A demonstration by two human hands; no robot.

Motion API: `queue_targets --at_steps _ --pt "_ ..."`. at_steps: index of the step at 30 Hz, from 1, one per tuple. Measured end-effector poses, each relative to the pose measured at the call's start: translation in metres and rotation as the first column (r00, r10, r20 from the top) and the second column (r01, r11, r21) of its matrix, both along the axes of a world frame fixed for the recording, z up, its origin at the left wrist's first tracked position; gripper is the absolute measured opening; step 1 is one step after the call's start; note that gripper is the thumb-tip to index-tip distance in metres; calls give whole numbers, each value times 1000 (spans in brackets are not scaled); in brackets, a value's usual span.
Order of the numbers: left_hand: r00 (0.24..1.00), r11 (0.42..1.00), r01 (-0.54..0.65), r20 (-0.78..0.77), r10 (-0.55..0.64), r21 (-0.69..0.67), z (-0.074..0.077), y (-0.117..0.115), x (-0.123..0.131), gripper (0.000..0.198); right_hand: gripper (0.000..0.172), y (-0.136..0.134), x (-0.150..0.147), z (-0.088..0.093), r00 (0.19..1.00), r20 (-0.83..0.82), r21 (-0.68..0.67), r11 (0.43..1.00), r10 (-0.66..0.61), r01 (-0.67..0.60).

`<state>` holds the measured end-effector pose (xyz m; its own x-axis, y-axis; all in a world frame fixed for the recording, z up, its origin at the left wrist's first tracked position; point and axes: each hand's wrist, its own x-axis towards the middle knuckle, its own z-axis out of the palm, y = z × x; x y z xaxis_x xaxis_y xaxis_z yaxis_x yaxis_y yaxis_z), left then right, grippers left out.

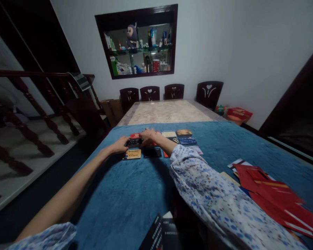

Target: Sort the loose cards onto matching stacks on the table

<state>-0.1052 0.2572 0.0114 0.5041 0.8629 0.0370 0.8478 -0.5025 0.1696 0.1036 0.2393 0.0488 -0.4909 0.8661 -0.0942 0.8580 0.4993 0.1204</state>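
Note:
My left hand (121, 144) has its fingers bent at the left end of a black card (134, 141) with light print. At the other end of that card, the fingers of my right hand (148, 136) are curled down. The card lies low on the blue cloth, pinched between the two hands. Just behind it is a red card (135, 135); in front are a yellow card (133, 154) and a darker black card (152, 152). To the right lie a cream card (169, 134), a gold-brown card (184, 132) and a blue card (187, 140). My right hand and forearm partly cover other cards.
A blue cloth (114, 194) covers the near part of the long table. Red envelopes and loose cards (273, 194) are heaped at the right. Black printed packets (169, 234) show at the bottom edge. Dark chairs (150, 93) stand beyond the table's far end.

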Motion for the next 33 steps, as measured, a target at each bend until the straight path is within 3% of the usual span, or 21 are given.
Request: queue_targets --at_steps 5,9,12,20,33 --pt "995 987 52 79 -64 150 2 -8 2 55 48 -5 14 5 997 -63 74 996 52 -47" --pt "974 952 70 186 -130 296 5 -21 12 29 33 -14 24 7 993 -86 143 987 82 -69" --pt "961 929 106 204 -188 355 7 -34 25 26 27 -25 31 9 993 -87 186 981 79 -61" --pt "927 885 208 205 -314 417 5 -69 69 25 24 -65 67 14 997 -76 209 978 30 -13" --pt "859 840 327 234 -455 433 -4 -109 150 21 22 -118 152 1 992 -99 258 961 -72 96"
